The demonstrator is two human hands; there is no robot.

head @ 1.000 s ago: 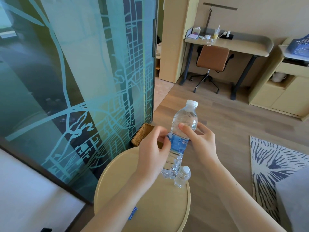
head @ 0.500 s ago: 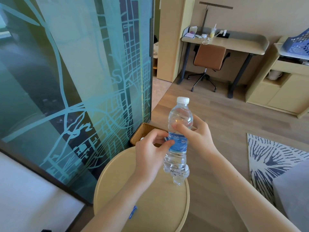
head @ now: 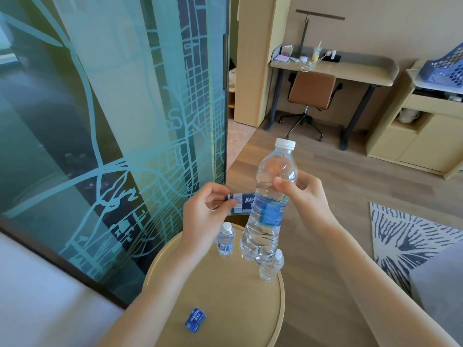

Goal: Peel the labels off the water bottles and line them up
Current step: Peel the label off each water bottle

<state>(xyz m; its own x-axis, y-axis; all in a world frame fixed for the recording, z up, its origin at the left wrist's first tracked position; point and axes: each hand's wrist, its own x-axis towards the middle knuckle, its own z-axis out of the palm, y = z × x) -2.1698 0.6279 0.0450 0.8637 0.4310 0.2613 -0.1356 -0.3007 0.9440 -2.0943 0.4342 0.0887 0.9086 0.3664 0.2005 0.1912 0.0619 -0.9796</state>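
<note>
A clear water bottle (head: 271, 196) with a white cap is held upright above the round wooden table (head: 225, 296). My right hand (head: 304, 196) grips its upper body, thumb in front. My left hand (head: 204, 216) pinches the free end of its blue label (head: 241, 202), which is stretched out to the left and still wraps the bottle's middle. Two small bottles stand on the table: one with a blue label (head: 226, 239) below my left hand, and a bare one (head: 271, 265) partly hidden behind the big bottle's base.
A crumpled blue label (head: 195, 319) lies on the table's near part. A glass partition with a map pattern (head: 112, 134) stands close on the left. A desk (head: 333, 68) and brown chair (head: 312, 90) are far back; a patterned rug (head: 411, 234) lies at right.
My left hand has pulled the label's end away from the bottle to the left, unwrapping it. The bottle has been raised slightly, and the small labelled bottle now shows below my left hand.
</note>
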